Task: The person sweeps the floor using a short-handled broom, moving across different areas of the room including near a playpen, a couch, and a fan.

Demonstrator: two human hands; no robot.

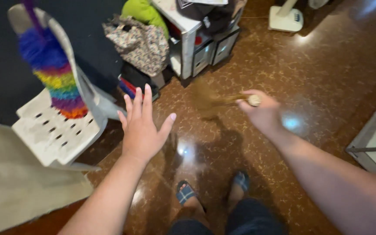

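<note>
— Looking down, I see my feet (209, 193) in blue sandals on the brown floor (327, 74). What are the hands doing?

— My left hand (142, 126) is spread flat, fingers apart, holding nothing, just beside the white chair (55, 130). My right hand (262, 114) is clamped on the handle of a small broom (214, 101), its bristles out over the floor near the cabinet (188, 39).

— So the step?

— I judge it's sweeping, mid-stroke. Next calls for a steady pull of the bristles across the floor.

— Anything unclear?

— The bristles are motion-blurred, and I can't tell if they touch the floor. The rainbow duster (55, 74) is cut off at the top, the bag (138, 41) partly hidden.
</note>
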